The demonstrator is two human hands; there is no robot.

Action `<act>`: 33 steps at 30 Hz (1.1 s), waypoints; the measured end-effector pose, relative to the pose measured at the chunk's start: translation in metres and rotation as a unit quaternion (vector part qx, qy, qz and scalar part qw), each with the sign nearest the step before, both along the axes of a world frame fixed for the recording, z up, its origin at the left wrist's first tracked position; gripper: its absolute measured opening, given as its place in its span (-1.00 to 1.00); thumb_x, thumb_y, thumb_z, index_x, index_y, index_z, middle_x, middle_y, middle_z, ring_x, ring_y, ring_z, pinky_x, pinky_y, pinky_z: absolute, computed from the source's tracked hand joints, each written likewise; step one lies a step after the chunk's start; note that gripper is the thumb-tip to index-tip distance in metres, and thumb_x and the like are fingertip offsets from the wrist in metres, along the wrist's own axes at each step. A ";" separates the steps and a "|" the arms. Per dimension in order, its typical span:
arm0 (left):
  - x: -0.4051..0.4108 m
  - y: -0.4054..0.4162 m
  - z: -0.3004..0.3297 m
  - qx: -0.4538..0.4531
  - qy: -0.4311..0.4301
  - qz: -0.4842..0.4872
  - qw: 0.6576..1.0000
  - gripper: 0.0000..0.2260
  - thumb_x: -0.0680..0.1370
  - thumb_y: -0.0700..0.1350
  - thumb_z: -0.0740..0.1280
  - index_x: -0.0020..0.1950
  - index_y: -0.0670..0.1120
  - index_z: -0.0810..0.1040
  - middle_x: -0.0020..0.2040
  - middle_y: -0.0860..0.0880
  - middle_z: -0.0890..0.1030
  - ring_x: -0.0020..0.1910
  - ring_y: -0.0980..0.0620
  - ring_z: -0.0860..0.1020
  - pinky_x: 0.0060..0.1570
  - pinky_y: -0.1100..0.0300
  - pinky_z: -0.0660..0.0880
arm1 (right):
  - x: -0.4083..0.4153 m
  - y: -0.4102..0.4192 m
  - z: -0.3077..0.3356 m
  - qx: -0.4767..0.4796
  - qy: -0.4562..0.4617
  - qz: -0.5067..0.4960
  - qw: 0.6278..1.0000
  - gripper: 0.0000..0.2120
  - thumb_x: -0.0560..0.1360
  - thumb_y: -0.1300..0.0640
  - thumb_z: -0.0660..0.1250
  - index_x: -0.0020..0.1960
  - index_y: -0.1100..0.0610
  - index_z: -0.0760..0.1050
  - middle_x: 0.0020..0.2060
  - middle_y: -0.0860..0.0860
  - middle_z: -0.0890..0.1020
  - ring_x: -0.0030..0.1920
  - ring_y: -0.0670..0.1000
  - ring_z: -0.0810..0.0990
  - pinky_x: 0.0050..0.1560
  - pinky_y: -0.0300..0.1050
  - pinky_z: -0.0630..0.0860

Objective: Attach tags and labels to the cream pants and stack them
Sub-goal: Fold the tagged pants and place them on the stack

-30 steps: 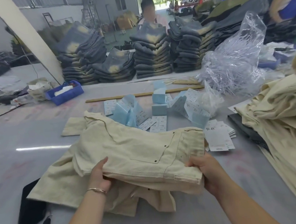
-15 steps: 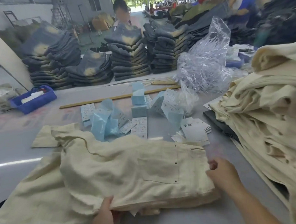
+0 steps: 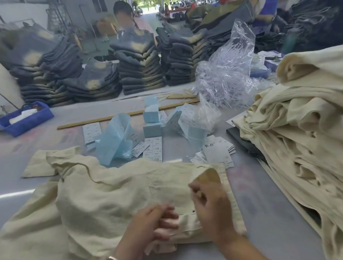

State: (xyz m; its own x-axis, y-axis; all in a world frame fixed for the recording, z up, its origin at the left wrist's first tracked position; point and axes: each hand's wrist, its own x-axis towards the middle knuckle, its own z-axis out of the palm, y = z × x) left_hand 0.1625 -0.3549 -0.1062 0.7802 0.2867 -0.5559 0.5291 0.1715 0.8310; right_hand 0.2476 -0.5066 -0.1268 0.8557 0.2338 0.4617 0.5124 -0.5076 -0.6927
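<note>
Here, the folded cream pants [image 3: 114,200] lie flat on the grey table [image 3: 267,214] right in front of me, waistband end to my right. My left hand [image 3: 156,225] rests on them near the back pocket, fingers loosely curled; blur keeps me from telling whether it pinches anything. My right hand [image 3: 210,202] presses on the cloth just beside the waistband, fingers bent, and again I cannot tell if it grips. White tags [image 3: 218,151] sit just past the pants, with label sheets [image 3: 154,149] and blue packets [image 3: 116,139] near them. An untidy cream pile [image 3: 303,135] rises on my right.
</note>
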 end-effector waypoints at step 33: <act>0.034 -0.013 -0.009 0.541 -0.175 0.052 0.821 -0.77 0.44 -0.23 0.35 0.02 -0.07 0.40 -0.08 -0.03 0.55 -0.07 -0.08 0.54 -0.05 0.09 0.46 | 0.034 -0.014 0.009 -0.120 0.002 0.067 0.991 -0.67 0.39 0.05 0.49 -0.44 0.13 0.45 -0.58 -0.02 0.45 -0.48 0.10 0.43 -0.26 -0.05 0.42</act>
State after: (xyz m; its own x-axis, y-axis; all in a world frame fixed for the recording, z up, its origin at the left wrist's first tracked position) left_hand 0.1964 -0.3677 -0.1156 0.7775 0.5403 0.3218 0.2542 -0.7381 0.6250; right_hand 0.2812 -0.5209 -0.1176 0.8109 0.4479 0.3765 0.5843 -0.5851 -0.5624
